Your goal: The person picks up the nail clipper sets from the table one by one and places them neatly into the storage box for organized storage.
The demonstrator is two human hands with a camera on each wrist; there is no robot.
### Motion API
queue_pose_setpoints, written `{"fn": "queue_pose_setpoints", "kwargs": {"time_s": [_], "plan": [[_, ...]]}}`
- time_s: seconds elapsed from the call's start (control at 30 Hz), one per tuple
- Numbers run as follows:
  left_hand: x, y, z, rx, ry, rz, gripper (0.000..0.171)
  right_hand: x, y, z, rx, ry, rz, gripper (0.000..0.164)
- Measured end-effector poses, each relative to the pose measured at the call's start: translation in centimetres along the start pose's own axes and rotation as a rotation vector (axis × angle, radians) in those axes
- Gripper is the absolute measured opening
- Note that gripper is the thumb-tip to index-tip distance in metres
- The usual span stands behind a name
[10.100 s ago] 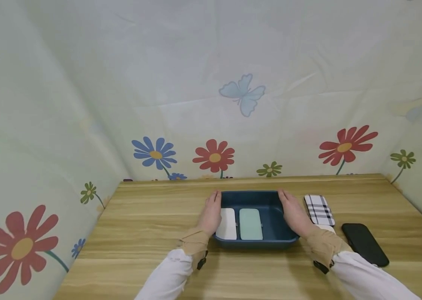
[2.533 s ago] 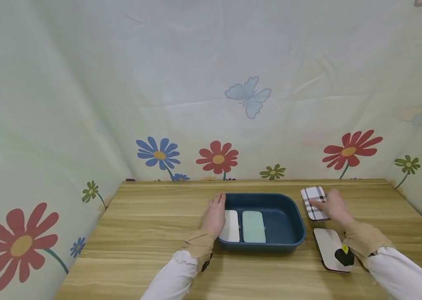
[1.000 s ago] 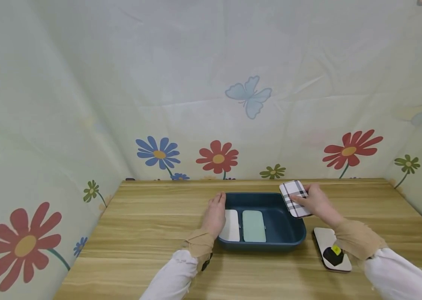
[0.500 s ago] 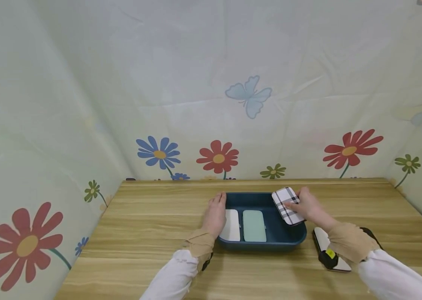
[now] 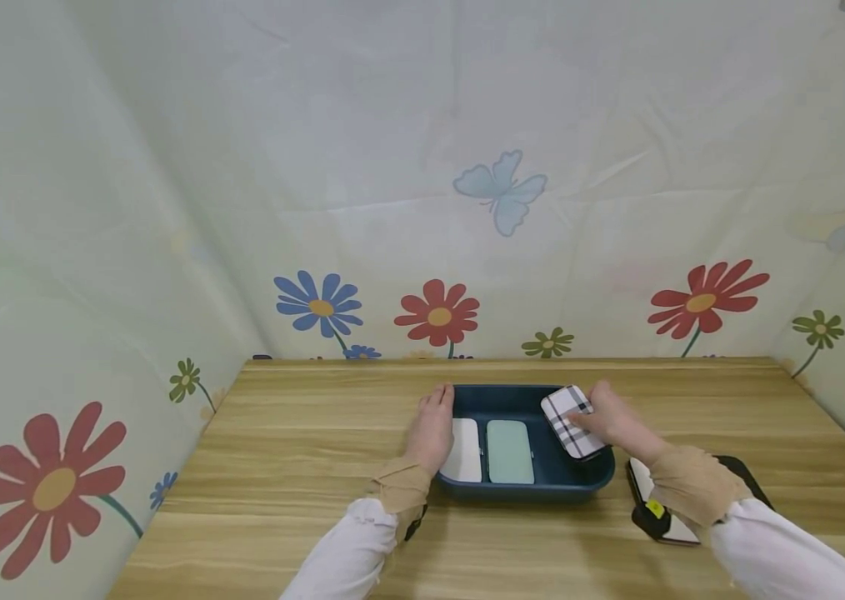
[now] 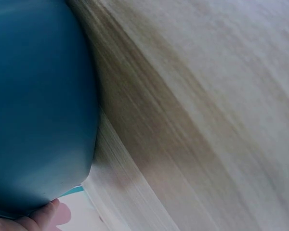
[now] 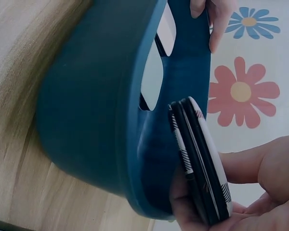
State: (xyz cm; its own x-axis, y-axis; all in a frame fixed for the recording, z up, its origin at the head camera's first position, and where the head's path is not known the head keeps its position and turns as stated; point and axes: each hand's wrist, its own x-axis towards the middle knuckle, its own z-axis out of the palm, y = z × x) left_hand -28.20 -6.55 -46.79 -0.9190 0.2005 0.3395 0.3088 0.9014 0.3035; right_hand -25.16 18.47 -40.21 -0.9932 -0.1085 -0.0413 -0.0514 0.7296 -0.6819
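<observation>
A dark blue rectangular tub [image 5: 520, 493] stands on the wooden table. In it a white case [image 5: 465, 452] lies at the left end and a mint-green case [image 5: 510, 452] beside it. My left hand [image 5: 432, 432] holds the tub's left end, with fingers at its far corner. Between thumb and fingers my right hand [image 5: 610, 419] pinches a plaid hinged case [image 5: 567, 415], tilted over the tub's right end. From the right wrist, the plaid case [image 7: 200, 161] shows its closed black edges, and its front end overlaps the tub's inside.
Right of the tub lies a white-topped case [image 5: 642, 479], partly covered by the right wrist and its black camera [image 5: 649, 522]. Behind that forearm shows a black case [image 5: 745, 477]. A flowered curtain [image 5: 362, 208] rises behind the table [image 5: 302, 450].
My right hand has picked the plaid case off the table and carried it left, then down over the tub's right end. My left hand has stayed on the tub.
</observation>
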Motion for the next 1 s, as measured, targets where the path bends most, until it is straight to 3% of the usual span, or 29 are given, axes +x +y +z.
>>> {"fn": "queue_pose_setpoints", "kwargs": {"time_s": [0.27,0.37,0.87,1.0], "plan": [[-0.1,0.1,-0.1,0.01,0.021,0.007,0.046,0.5,-0.4,0.4,-0.119,-0.027,0.016,0.027],[-0.2,0.1,-0.1,0.008,0.02,0.007,0.046,0.6,-0.4,0.6,-0.155,-0.029,-0.001,0.021],[-0.2,-0.1,0.0,0.001,0.031,0.011,0.047,1.1,-0.8,1.8,-0.227,-0.059,0.012,0.029],[-0.2,0.0,-0.1,0.002,0.029,0.007,0.047,1.1,-0.9,2.2,-0.198,-0.076,0.026,0.018]]}}
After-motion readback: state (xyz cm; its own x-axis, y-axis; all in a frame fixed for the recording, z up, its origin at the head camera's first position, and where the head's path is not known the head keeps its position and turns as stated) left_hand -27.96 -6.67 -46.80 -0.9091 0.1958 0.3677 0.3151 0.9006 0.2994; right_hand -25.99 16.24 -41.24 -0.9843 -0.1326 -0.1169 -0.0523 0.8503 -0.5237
